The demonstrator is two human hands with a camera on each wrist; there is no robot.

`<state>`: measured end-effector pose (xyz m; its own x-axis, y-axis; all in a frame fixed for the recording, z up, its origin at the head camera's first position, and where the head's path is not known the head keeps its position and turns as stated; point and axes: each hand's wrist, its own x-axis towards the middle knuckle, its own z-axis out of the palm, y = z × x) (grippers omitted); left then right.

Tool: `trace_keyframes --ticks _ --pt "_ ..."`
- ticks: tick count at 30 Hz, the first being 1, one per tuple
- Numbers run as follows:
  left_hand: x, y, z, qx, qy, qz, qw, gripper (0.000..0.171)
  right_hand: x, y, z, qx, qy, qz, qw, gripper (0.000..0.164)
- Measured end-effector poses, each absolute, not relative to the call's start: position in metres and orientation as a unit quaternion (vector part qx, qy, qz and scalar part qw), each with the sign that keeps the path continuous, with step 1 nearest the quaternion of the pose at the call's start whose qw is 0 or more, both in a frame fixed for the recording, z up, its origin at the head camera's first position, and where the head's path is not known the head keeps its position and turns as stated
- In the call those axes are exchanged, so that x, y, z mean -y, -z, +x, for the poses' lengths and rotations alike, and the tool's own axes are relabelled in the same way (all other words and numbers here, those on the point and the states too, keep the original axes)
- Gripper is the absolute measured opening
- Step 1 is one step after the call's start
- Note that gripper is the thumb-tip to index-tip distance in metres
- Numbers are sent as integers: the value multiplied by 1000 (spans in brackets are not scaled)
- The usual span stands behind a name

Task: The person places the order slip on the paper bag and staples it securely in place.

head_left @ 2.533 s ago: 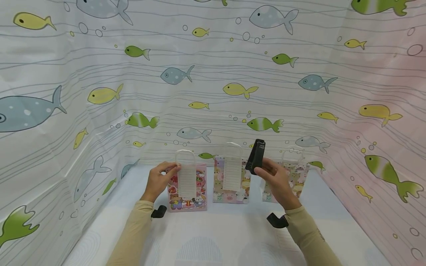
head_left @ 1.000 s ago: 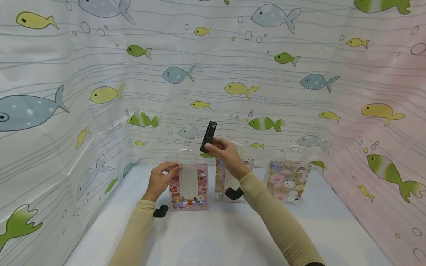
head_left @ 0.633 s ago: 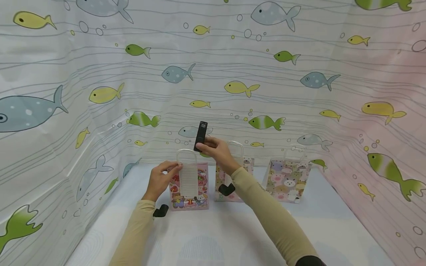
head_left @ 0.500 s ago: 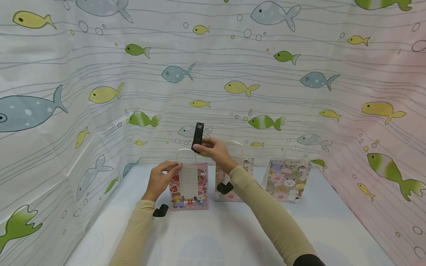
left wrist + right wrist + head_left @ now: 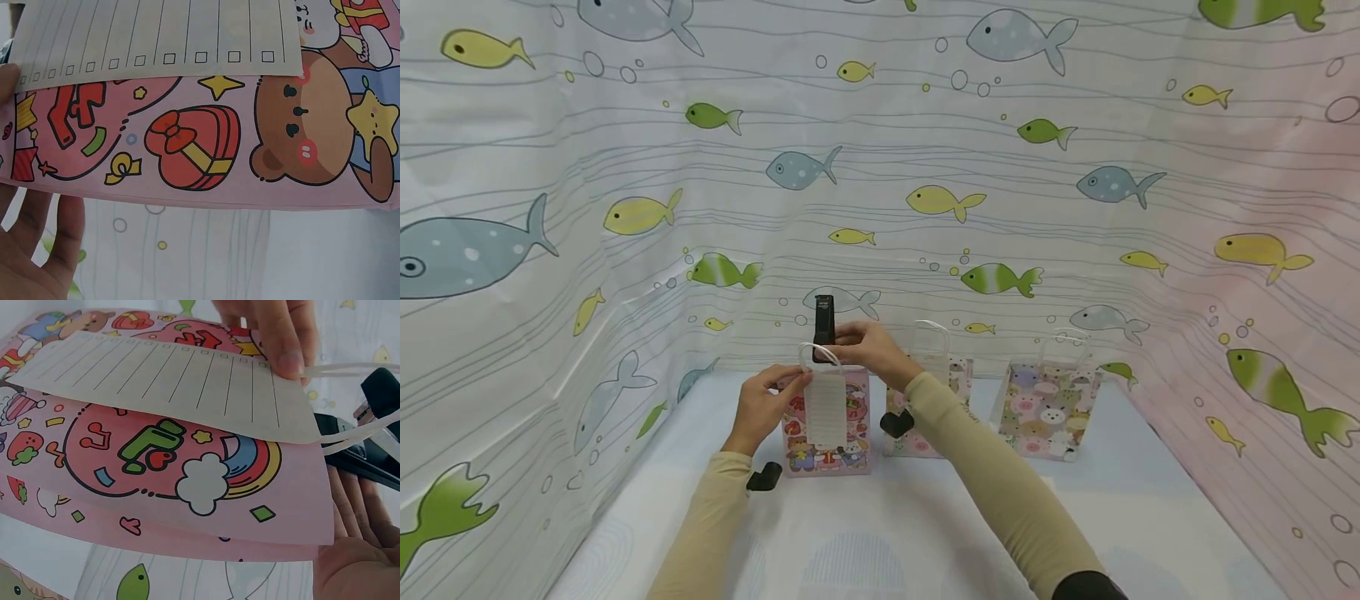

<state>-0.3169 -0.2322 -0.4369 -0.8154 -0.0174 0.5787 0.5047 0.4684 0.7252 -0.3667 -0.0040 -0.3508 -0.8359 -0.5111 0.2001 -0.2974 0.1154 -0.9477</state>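
A pink cartoon paper bag (image 5: 859,433) stands at left of the row, with a lined checklist slip (image 5: 825,408) against its front. My left hand (image 5: 760,408) pinches the slip and the bag at their top left corner, thumb in front and fingers behind. My right hand (image 5: 876,350) holds a black stapler (image 5: 824,317) upright at the bag's top edge, by the white handle (image 5: 808,348). In the right wrist view, the stapler's (image 5: 369,464) two arms are spread apart, with a strand of handle near the gap. Whether paper lies between them is hard to tell.
A second cartoon bag (image 5: 961,375), partly behind my right arm, stands in the middle with a slip on it. A third animal-print bag (image 5: 1045,408) stands at right. Fish-print sheeting (image 5: 880,167) surrounds the pale table (image 5: 820,533).
My right hand has carried the stapler left from near the right bag, then down to the pink bag's top edge. My left hand has kept its pinch in place.
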Motion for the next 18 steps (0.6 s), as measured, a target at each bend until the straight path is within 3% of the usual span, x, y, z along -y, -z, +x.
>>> trace_keyframes --ticks 7,18 --pt "232 437 -316 817 488 -145 270 29 10 348 -364 -764 575 -280 86 58" --pt "229 437 -318 817 471 -152 296 22 10 349 -363 -784 531 -313 75 55"
